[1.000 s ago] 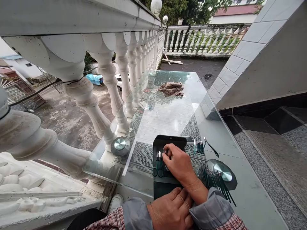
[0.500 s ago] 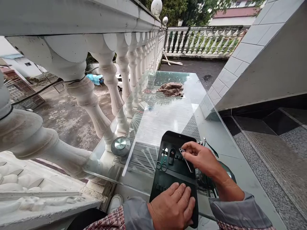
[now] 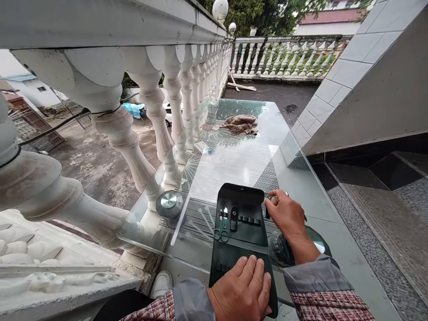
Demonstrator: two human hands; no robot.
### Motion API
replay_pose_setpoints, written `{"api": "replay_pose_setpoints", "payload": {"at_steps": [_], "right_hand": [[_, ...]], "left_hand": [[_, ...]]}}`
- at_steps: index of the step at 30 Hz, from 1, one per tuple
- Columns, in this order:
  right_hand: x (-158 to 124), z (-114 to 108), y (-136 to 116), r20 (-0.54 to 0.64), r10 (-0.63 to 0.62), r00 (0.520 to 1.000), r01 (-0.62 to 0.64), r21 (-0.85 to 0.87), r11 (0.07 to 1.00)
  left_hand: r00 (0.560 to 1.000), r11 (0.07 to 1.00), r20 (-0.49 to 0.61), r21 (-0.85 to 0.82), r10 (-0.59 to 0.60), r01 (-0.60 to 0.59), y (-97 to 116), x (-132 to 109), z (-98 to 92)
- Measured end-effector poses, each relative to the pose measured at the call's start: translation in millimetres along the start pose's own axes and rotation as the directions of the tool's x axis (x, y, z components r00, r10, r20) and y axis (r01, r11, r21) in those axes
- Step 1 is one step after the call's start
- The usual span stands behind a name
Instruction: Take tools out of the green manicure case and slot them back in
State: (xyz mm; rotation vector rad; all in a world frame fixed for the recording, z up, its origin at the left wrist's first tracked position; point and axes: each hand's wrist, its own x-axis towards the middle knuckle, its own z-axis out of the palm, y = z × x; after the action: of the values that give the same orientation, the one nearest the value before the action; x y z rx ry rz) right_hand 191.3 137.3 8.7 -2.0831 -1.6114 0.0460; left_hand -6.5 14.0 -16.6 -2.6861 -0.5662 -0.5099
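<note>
Beneath the open black rectangular case (image 3: 249,237) is the clear glass table (image 3: 230,162). On the case's lower flap (image 3: 230,255) the left hand (image 3: 242,287) lies flat, fingers together. Right of the case, the right hand (image 3: 288,217) curls; whether it pinches something, I cannot tell.

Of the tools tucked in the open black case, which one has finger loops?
The scissors, leftmost in the case: two green rings form their handles. The slim tool just right of them shows no loops.
</note>
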Motion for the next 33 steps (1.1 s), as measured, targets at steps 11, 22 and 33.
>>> {"api": "replay_pose_setpoints", "payload": {"at_steps": [11, 22, 33], "right_hand": [[-34, -21, -47, -0.274, -0.334, 0.902, 0.406, 0.275, 0.871], [-68, -3, -68, 0.087, -0.591, 0.802, 0.579, 0.134, 0.804], [-57, 14, -74, 0.157, -0.578, 0.8, 0.59, -0.038, 0.806]], "left_hand": [[1.0, 0.998, 0.01, 0.056, 0.006, -0.007, 6, -1, -1.4], [0.994, 0.998, -0.101, -0.046, -0.052, 0.048, 13, 2, 13.2], [0.996, 0.998, -0.072, -0.015, -0.054, 0.053, 15, 2, 7.4]]}}
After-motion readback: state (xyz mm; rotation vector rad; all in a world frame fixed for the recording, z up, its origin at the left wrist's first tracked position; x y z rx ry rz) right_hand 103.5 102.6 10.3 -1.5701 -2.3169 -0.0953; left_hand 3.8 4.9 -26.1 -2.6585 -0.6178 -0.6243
